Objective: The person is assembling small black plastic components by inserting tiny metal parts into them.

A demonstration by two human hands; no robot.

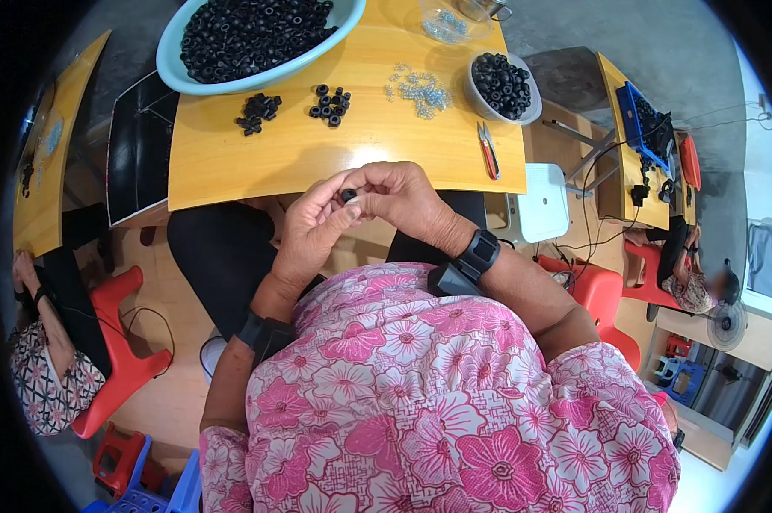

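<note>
Both my hands meet just in front of the table's near edge, fingertips together. Between them is a small round black part (349, 195) with a dark hollow centre, like a short bushing. My left hand (310, 224) pinches it from the left, and my right hand (400, 198) closes on it from the right. On the table ahead lie a small pile of black parts (257, 114) and a looser group of black rings (330, 106). Farther right, small clear and silvery pieces (422, 92) are scattered.
A large pale blue basin (168, 64) full of black rings stands at the back left of the yellow table (232, 175). A clear tub (535, 104) of black parts and red-handled snips (488, 152) are at the right. People sit at side tables; a white stool (543, 201) stands nearby.
</note>
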